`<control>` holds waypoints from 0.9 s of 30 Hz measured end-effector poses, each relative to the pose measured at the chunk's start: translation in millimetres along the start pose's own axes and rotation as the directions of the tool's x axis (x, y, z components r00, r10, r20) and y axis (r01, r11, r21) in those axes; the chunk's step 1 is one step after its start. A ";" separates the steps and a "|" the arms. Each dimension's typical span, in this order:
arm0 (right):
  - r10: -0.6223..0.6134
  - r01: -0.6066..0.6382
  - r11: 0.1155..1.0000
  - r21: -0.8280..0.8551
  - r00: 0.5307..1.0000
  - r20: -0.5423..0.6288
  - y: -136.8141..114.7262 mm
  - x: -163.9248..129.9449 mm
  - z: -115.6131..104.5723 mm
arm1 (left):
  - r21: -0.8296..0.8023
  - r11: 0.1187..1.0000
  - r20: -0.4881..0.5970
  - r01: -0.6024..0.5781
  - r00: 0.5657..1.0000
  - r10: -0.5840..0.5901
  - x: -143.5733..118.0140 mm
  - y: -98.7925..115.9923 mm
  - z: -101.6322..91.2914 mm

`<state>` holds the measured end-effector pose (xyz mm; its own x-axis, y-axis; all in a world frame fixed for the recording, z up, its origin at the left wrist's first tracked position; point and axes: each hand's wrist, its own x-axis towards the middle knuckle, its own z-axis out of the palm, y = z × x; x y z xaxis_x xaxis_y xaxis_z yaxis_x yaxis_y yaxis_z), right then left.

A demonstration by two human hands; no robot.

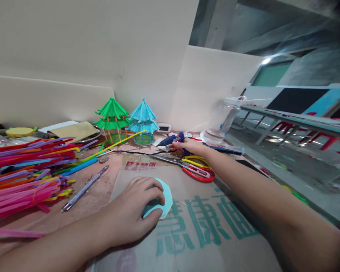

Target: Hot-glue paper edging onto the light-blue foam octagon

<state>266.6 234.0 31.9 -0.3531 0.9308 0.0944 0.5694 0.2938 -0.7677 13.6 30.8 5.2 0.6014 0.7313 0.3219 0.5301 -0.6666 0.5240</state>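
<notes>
My left hand (141, 206) rests on the cardboard, thumb and fingers curled round a flat light-blue octagonal piece (167, 198). Part of that piece is hidden under the fingers. Farther back, my right hand (188, 144) reaches across and grips a dark blue hot glue gun (170, 140), whose nozzle points left. Just in front of it lie red-handled scissors (198, 173) with a yellow-handled tool (197, 160) beside them. Beyond the hands stand a green pagoda model (112, 119) and a blue pagoda model (143, 121), both with tiered, pointed roofs.
Bundles of coloured pipe cleaners (25, 170) fill the left side, with a pen (85, 188) beside them. A clear plastic jar (222, 119) and a small digital clock (164, 127) stand near the white panel (147, 56). Printed cardboard (147, 253) covers the front of the table.
</notes>
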 end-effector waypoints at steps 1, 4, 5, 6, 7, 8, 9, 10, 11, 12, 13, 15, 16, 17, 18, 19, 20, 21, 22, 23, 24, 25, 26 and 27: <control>0.007 -0.008 1.000 -0.023 1.000 -0.023 2.3 0.1 -2.6 | 0.000 1.000 -0.003 -0.002 1.000 0.002 -0.1 -0.2 0.1; 0.017 -0.029 0.994 -0.106 0.994 -0.106 6.4 1.4 -12.4 | -0.002 1.000 -0.008 -0.003 1.000 0.003 -0.4 -0.1 0.5; 0.019 -0.037 0.990 -0.133 0.991 -0.136 7.1 2.5 -15.2 | -0.004 1.000 -0.008 -0.003 1.000 0.003 -0.4 0.1 0.5; 0.023 -0.049 0.986 -0.159 0.986 -0.163 7.7 3.8 -17.3 | -0.005 1.000 -0.005 -0.003 1.000 0.003 -0.4 0.4 0.5; 0.029 -0.064 0.981 -0.185 0.982 -0.189 8.4 5.4 -18.7 | -0.006 1.000 -0.001 -0.003 1.000 0.003 -0.3 0.7 0.5; 0.039 -0.084 0.974 -0.211 0.977 -0.211 9.0 7.0 -19.0 | -0.005 1.000 0.000 -0.005 1.000 0.005 -0.2 1.0 0.4; 0.051 -0.106 0.965 -0.238 0.972 -0.228 9.8 8.6 -18.5 | -0.004 1.000 0.000 -0.006 1.000 0.006 -0.1 1.1 0.3; 0.062 -0.127 0.956 -0.266 0.969 -0.238 10.5 10.2 -17.0 | -0.003 1.000 0.000 -0.008 1.000 0.008 0.0 1.1 0.2; 0.070 -0.143 0.945 -0.295 0.968 -0.242 11.2 11.6 -14.9 | -0.001 1.000 0.000 -0.010 1.000 0.010 0.1 1.0 0.0; 0.074 -0.153 0.933 -0.325 0.967 -0.242 11.7 12.9 -12.5 | 0.002 1.000 0.000 -0.012 1.000 0.012 0.2 0.8 -0.1; 0.072 -0.156 0.922 -0.354 0.968 -0.239 11.9 14.0 -10.0 | 0.005 1.000 -0.001 -0.014 1.000 0.014 0.2 0.6 -0.3; 0.060 -0.150 0.902 -0.406 0.972 -0.226 11.5 15.2 -6.6 | 0.013 1.000 0.000 -0.021 1.000 0.021 0.3 0.2 -0.6; 0.050 -0.141 0.893 -0.427 0.975 -0.218 10.9 14.8 -6.2 | 0.017 1.000 -0.001 -0.025 1.000 0.025 0.3 0.0 -0.8; 0.038 -0.129 0.886 -0.446 0.977 -0.208 10.1 13.5 -7.0 | 0.020 0.999 0.000 -0.028 1.000 0.028 0.3 -0.2 -0.9; 0.024 -0.114 0.879 -0.463 0.980 -0.197 9.4 10.8 -8.8 | 0.022 0.999 0.002 -0.031 1.000 0.031 0.3 -0.4 -1.0; 0.008 -0.099 0.873 -0.478 0.982 -0.188 8.7 6.4 -11.5 | 0.022 0.999 0.006 -0.033 0.999 0.033 0.3 -0.7 -1.0; -0.010 -0.084 0.866 -0.493 0.983 -0.185 8.2 0.2 -14.6 | 0.021 0.999 0.010 -0.034 0.999 0.034 0.3 -1.1 -1.0; -0.031 -0.070 0.859 -0.508 0.982 -0.188 7.6 -8.0 -17.9 | 0.018 0.999 0.013 -0.034 0.999 0.034 0.3 -1.6 -1.0; -0.057 -0.057 0.850 -0.523 0.978 -0.199 6.8 -17.9 -20.7 | 0.015 0.999 0.018 -0.036 0.999 0.036 0.3 -2.1 -1.1; -0.085 -0.046 0.842 -0.538 0.973 -0.215 5.5 -29.3 -22.6 | 0.011 0.999 0.022 -0.037 0.999 0.037 0.3 -2.6 -1.3; -0.116 -0.033 0.834 -0.551 0.965 -0.234 3.4 -41.9 -23.1 | 0.008 0.999 0.027 -0.038 0.999 0.038 0.3 -3.0 -1.8; -0.157 -0.011 0.828 -0.561 0.955 -0.250 0.2 -55.3 -21.9 | 0.007 0.999 0.032 -0.040 0.999 0.040 0.3 -3.2 -2.7; -0.204 0.023 0.826 -0.564 0.944 -0.260 -4.0 -69.1 -18.8 | 0.009 0.999 0.037 -0.042 0.998 0.042 0.2 -3.2 -4.0; -0.255 0.069 0.823 -0.563 0.932 -0.259 -9.3 -82.9 -13.9 | 0.015 0.999 0.047 -0.044 0.998 0.044 -0.1 -3.0 -5.7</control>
<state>300.8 157.2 40.1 -0.2821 0.8484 0.4479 0.8626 0.4287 -0.2686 8.6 33.5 8.1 0.6513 0.6940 0.3070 0.5120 -0.7005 0.4972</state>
